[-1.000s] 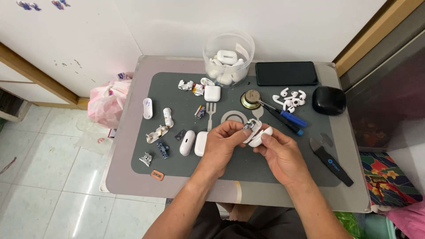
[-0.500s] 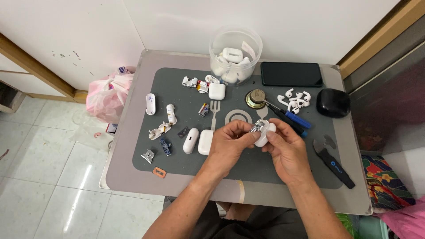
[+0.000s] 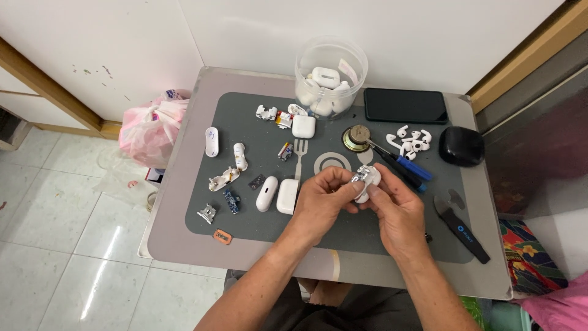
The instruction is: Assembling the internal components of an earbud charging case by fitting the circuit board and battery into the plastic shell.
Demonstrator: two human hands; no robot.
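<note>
Both hands meet over the middle of a dark grey work mat (image 3: pixel 245 211). My left hand (image 3: pixel 321 205) and my right hand (image 3: pixel 398 211) pinch one small white earbud case part (image 3: pixel 366 179) with a metal piece showing at its top. Fingers hide most of it. Just left of my left hand lie two white case shells (image 3: pixel 277 195). A blue-handled screwdriver (image 3: pixel 404 165) lies right behind my right hand.
A clear tub (image 3: pixel 331 70) of white cases stands at the back, a black phone (image 3: pixel 404 105) beside it. Loose white earbuds (image 3: pixel 409 140), a black case (image 3: pixel 460 146), a round metal part (image 3: pixel 355 136), a black pry tool (image 3: pixel 462 228) and small parts lie about. A pink bag (image 3: pixel 150 125) sits on the floor, left.
The hands have stayed together on the white part, turning it slightly between the fingers; the camera view has shifted a little.
</note>
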